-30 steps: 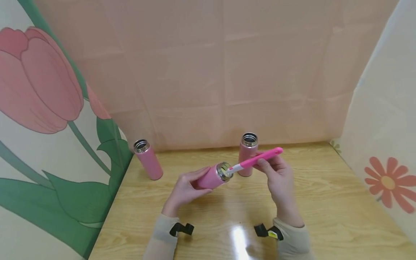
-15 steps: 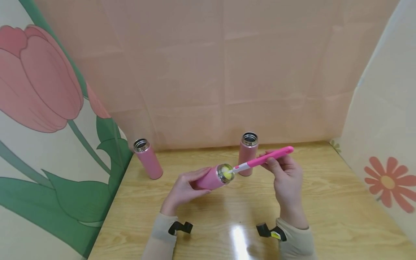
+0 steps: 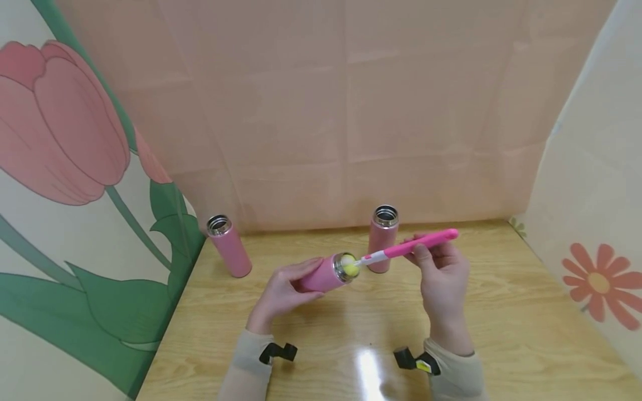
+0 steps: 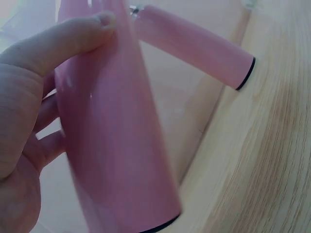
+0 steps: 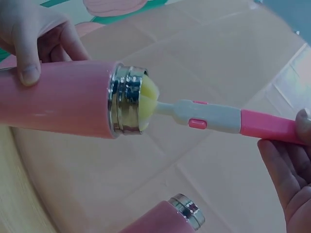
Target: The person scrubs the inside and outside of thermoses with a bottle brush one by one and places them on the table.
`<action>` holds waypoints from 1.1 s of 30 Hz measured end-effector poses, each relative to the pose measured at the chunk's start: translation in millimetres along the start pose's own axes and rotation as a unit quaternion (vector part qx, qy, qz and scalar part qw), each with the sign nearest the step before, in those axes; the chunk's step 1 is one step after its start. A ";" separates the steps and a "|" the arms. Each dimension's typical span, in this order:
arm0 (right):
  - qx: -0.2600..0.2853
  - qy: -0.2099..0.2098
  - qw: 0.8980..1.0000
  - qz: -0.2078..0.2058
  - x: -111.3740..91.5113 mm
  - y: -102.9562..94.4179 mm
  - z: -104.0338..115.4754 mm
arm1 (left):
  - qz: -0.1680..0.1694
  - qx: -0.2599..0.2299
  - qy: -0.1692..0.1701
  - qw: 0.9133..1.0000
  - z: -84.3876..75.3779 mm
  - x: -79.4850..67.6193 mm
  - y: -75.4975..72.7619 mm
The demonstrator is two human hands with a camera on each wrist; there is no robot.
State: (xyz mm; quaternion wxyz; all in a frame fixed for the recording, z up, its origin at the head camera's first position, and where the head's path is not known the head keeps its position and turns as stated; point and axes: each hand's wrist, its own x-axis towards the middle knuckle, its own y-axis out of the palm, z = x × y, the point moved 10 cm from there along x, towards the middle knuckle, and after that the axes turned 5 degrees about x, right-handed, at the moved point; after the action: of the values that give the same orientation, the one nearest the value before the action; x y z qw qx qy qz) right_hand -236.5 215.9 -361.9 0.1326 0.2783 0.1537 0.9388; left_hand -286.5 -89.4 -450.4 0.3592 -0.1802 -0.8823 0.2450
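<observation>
- L hand (image 3: 283,289): fingers & thumb curled round pink bottle (image 3: 321,277), held tilted above table (image 3: 501,312).
- R hand (image 3: 441,278): thumb & fingers pinching brush (image 3: 388,252) by pink handle.
- Sponge head (image 5: 148,97): yellow/wht, partly in held bottle.
- 2nd bottle (image 3: 381,236): upright, behind brush.
- 3rd bottle (image 3: 232,253): upright, nr table's L edge.

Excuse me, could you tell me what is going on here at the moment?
A person is working a brush in the mouth of a pink bottle. Their left grip holds the bottle tilted, mouth toward the right, while their right grip pinches the brush by its pink handle. The yellow-and-white sponge head sits partly inside the mouth and bulges partly out. A second bottle and a third bottle stand open on the table.
</observation>
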 end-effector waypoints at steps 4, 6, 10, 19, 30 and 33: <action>-0.055 0.043 0.997 0.015 -4.0 8.2 -9.2 | -0.041 0.024 0.022 0.999 -4.5 0.3 -7.4; -0.100 0.080 0.991 0.034 -7.9 16.4 -19.8 | -0.052 0.025 0.037 0.998 -7.9 -0.1 -8.2; -0.137 0.116 0.979 0.095 -15.1 41.3 -40.9 | -0.043 0.018 0.067 0.997 -18.3 2.3 -4.6; -0.129 0.062 0.980 0.140 -20.2 58.3 -48.5 | -0.045 0.000 0.034 0.998 -12.6 2.2 -5.3; -0.130 0.092 0.972 0.172 -16.3 55.9 -58.2 | -0.015 -0.008 0.014 1.000 -6.7 2.9 0.7; -0.137 0.095 0.968 0.190 -15.4 55.2 -59.2 | -0.009 -0.017 0.005 1.000 -5.0 2.7 2.4</action>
State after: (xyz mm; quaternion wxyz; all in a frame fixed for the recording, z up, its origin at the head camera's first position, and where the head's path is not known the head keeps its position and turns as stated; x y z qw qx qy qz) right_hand -266.4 147.4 -396.5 -0.0262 0.1916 -0.0201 0.9809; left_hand -284.3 -84.6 -447.2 0.3624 -0.1796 -0.8863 0.2257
